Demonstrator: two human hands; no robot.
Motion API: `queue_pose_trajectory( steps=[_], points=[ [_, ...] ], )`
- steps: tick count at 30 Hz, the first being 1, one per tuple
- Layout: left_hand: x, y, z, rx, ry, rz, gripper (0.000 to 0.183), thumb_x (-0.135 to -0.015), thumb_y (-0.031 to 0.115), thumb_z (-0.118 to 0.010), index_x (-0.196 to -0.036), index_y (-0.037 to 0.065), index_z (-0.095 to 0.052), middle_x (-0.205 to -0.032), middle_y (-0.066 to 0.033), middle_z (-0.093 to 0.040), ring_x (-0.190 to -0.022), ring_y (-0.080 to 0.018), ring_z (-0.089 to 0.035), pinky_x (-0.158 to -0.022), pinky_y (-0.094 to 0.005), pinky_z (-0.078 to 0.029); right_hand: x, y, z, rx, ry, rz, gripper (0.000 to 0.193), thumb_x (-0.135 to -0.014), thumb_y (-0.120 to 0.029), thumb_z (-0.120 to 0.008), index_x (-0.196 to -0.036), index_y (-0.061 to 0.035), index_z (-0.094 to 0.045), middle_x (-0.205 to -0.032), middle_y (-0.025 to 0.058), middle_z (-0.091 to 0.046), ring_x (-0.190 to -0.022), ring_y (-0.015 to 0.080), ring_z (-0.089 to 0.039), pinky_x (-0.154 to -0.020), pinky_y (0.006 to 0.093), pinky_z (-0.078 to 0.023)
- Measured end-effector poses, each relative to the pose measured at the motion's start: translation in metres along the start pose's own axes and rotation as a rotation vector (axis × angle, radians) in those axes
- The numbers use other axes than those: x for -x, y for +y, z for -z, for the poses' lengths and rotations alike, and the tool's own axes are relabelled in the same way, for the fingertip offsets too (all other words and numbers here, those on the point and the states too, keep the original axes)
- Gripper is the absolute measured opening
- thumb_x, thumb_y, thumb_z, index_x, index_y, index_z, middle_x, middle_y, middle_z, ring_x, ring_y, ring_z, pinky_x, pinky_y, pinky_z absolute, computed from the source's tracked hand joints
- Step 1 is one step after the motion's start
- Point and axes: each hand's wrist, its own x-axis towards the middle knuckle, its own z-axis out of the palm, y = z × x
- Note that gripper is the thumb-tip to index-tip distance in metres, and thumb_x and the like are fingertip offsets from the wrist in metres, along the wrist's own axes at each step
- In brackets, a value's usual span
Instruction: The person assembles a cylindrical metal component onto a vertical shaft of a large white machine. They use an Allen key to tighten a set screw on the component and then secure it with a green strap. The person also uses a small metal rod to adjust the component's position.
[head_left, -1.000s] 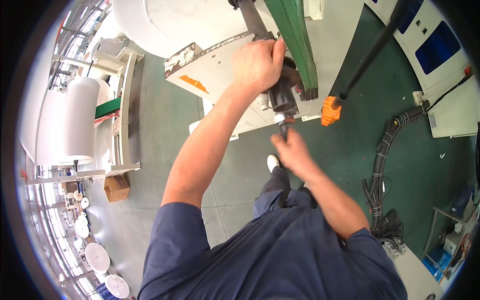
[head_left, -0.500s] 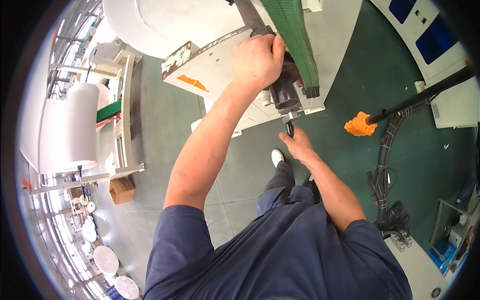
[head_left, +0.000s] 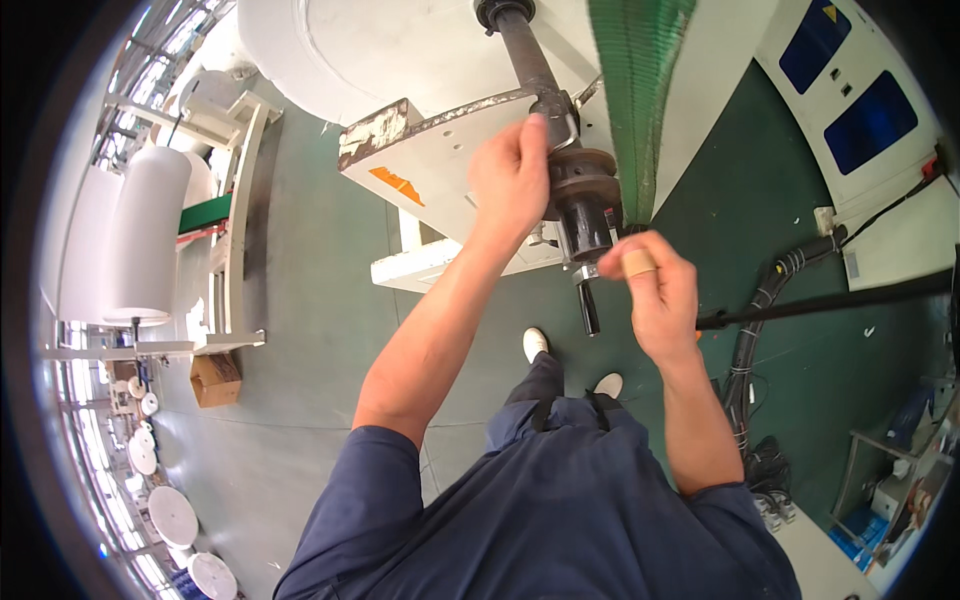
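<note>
My left hand (head_left: 512, 182) is closed at the left side of a black shaft holder (head_left: 552, 118), its thumb along the metal. The other fingertips are hidden, so I cannot make out what they grip. Out of the holder comes a dark shaft end with a worn flange (head_left: 585, 178) and a black sleeve (head_left: 585, 228). A black crank handle (head_left: 588, 308) hangs below a silver nut (head_left: 586, 272). Beside that nut my right hand (head_left: 660, 295) is curled closed, a tan band round one digit, fingertips slightly blurred. It is off the handle.
A green strap (head_left: 640, 110) hangs right of the shaft. Behind it stands a white machine frame (head_left: 440, 165) with a large white roll (head_left: 330, 50). A black bar (head_left: 830, 303) and cable bundle (head_left: 745, 370) lie rightward. At left are a rack (head_left: 245, 220) and a cardboard box (head_left: 214, 381).
My right hand has let go of the crank handle and risen to the right of the nut. My left hand has shifted to the holder's left side, uncovering the flange.
</note>
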Motion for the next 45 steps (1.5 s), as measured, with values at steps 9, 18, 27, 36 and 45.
queue_pose_trajectory(
  steps=[9, 18, 27, 36, 45],
  points=[
    [0.014, -0.033, -0.021, 0.341, 0.166, -0.004, 0.051, -0.104, 0.031, -0.039, -0.076, -0.004, -0.063, -0.07, -0.0166, -0.063, -0.063, -0.0256, -0.058, -0.064, -0.0386, -0.046, -0.116, 0.004, -0.016, 0.273, 0.235, 0.275, 0.039, -0.104, -0.025, -0.038, -0.098, 0.0032, -0.064, -0.092, 0.018, -0.067, -0.086, 0.033, -0.063, -0.08, 0.0377, -0.049],
    [0.013, -0.038, -0.022, 0.249, 0.234, -0.075, 0.042, -0.1, 0.025, -0.045, -0.069, -0.002, -0.051, -0.063, -0.0181, -0.051, -0.057, -0.0344, -0.051, -0.057, -0.0431, -0.04, -0.128, 0.021, -0.022, 0.31, 0.202, 0.47, 0.032, -0.09, -0.018, -0.044, -0.068, 0.0041, -0.051, -0.064, 0.0162, -0.054, -0.055, 0.0311, -0.051, -0.054, 0.0391, -0.039],
    [0.017, -0.024, -0.011, 0.151, 0.226, 0.017, 0.046, -0.099, 0.031, -0.042, -0.069, -0.003, -0.052, -0.068, -0.0241, -0.054, -0.063, -0.044, -0.052, -0.059, -0.0503, -0.039, -0.126, 0.017, -0.022, 0.331, 0.251, 0.402, 0.036, -0.092, -0.023, -0.041, -0.073, 0.0042, -0.054, -0.067, 0.0199, -0.057, -0.062, 0.0366, -0.055, -0.061, 0.0413, -0.044],
    [0.019, -0.028, -0.018, 0.19, 0.222, 0.02, 0.041, -0.098, 0.027, -0.047, -0.066, 0.001, -0.054, -0.066, -0.0215, -0.054, -0.06, -0.0397, -0.052, -0.057, -0.0462, -0.04, -0.127, 0.016, -0.023, 0.315, 0.238, 0.379, 0.034, -0.093, -0.021, -0.046, -0.071, 0.0041, -0.053, -0.063, 0.0185, -0.053, -0.057, 0.0283, -0.052, -0.059, 0.0404, -0.043],
    [0.015, -0.03, -0.018, 0.208, 0.212, 0.026, 0.042, -0.098, 0.03, -0.048, -0.067, 0.002, -0.055, -0.065, -0.0214, -0.055, -0.063, -0.0423, -0.055, -0.058, -0.0494, -0.039, -0.123, 0.02, -0.02, 0.278, 0.218, 0.333, 0.03, -0.092, -0.017, -0.048, -0.071, 0.0052, -0.051, -0.061, 0.0148, -0.051, -0.058, 0.0206, -0.051, -0.057, 0.0371, -0.041]
  ],
)
